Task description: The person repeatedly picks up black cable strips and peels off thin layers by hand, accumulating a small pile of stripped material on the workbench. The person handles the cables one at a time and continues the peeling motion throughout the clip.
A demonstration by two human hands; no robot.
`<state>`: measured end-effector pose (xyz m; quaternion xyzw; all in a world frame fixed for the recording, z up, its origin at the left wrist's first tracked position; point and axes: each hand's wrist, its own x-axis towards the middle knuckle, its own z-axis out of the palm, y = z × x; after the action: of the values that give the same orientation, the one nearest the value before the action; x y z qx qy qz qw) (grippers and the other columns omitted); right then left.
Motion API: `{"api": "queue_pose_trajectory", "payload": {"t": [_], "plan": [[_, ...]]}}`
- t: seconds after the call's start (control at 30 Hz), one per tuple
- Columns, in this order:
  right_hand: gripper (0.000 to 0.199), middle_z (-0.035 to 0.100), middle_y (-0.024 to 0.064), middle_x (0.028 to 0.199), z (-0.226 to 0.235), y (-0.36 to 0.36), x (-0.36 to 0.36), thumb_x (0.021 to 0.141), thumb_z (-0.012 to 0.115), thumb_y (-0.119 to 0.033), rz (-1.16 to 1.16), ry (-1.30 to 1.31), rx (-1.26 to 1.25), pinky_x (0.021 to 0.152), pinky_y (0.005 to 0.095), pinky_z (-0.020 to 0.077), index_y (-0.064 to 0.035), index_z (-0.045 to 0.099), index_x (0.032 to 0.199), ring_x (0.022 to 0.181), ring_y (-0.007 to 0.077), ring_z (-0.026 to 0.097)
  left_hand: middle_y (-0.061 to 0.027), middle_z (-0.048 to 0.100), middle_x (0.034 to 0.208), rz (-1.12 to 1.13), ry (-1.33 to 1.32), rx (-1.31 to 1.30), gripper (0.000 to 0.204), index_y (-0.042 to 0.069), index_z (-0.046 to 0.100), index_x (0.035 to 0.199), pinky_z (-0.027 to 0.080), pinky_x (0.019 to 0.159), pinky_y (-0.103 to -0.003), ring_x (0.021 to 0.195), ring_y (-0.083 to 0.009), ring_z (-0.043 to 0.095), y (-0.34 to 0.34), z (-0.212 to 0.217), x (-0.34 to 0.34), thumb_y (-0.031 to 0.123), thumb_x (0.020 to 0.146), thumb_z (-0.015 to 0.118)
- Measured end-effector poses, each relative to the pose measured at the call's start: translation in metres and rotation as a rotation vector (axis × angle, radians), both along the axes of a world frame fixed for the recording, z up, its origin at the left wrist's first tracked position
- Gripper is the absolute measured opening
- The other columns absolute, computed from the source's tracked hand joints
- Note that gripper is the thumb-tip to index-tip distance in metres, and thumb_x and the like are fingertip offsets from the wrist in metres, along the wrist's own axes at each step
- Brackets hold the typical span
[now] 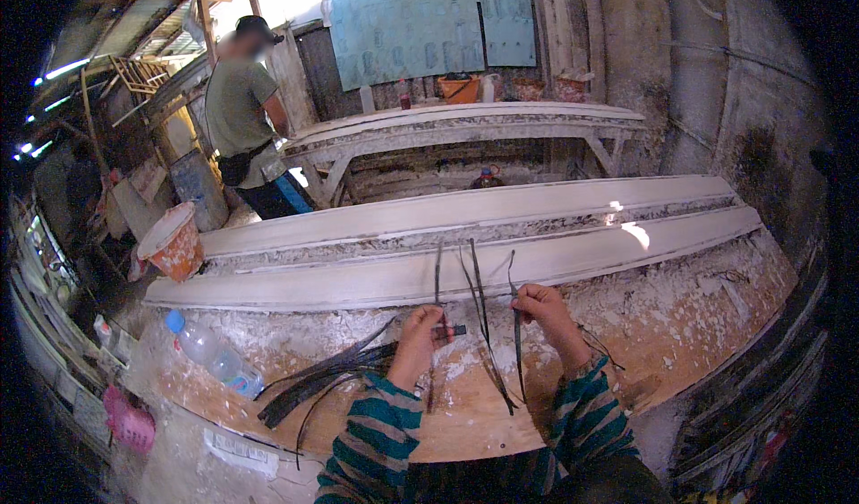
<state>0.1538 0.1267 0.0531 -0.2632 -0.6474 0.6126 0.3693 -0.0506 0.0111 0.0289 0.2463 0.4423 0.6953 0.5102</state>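
Striped teal sleeves come in from the lower edge, and both hands work over the plaster-spattered surface. The left hand has its grip pressed together around a thin dark strip that stands up past the fingers, with a short dark piece poking sideways from the same fist. The right hand pinches another dark strip, whose one end rises above the knuckles while the rest hangs down toward the wrist. Between the two hands a pair of crossing strips lies slanted over the surface. To the left of the left forearm a loose bundle of dark strips fans out flat on the surface. Further left a clear plastic bottle with a blue cap lies on its side. Beyond the hands, long white moulded lengths run across the surface, with an orange bucket at their left end. Farther back stands a white workbench, and a person in a green shirt stands beside it.
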Motion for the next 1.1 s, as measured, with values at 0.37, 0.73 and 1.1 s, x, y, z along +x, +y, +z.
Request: {"api": "queue_pose_trajectory", "payload": {"t": [0.37,0.73,1.1], "plan": [[0.015,0.055,-0.0006,0.066,0.006,-0.025,-0.011,0.079,0.058,-0.012,0.286,0.001,-0.003,0.056,0.0206,0.0380,-0.0056,0.053,0.067,0.060,0.0072,0.049,-0.0090,0.048,0.103,0.389,1.375,0.244,0.034,0.002,0.052,0.107,0.043,0.077,-0.028,0.090,-0.0155,0.048,-0.003,0.002,0.026,0.022,0.082,0.061],[0.013,0.059,0.0014,0.071,-0.004,-0.032,-0.023,0.083,0.058,-0.016,0.368,-0.057,-0.036,0.057,0.0215,0.0422,-0.0041,0.058,0.076,0.062,0.0086,0.053,-0.0049,0.054,0.087,-0.181,0.372,0.140,0.038,0.001,0.045,0.114,0.049,0.061,-0.022,0.072,-0.0104,0.055,-0.004,0.005,0.039,0.023,0.085,0.057],[0.012,0.061,0.0057,0.073,-0.008,-0.036,-0.027,0.085,0.052,-0.015,0.365,-0.075,-0.095,0.060,0.0230,0.0452,-0.0037,0.056,0.084,0.065,0.0118,0.058,-0.0042,0.059,0.073,-0.133,0.551,0.066,0.021,0.001,0.058,0.087,0.044,0.048,-0.022,0.054,-0.0106,0.053,-0.006,0.005,0.022,0.022,0.084,0.057]]}}
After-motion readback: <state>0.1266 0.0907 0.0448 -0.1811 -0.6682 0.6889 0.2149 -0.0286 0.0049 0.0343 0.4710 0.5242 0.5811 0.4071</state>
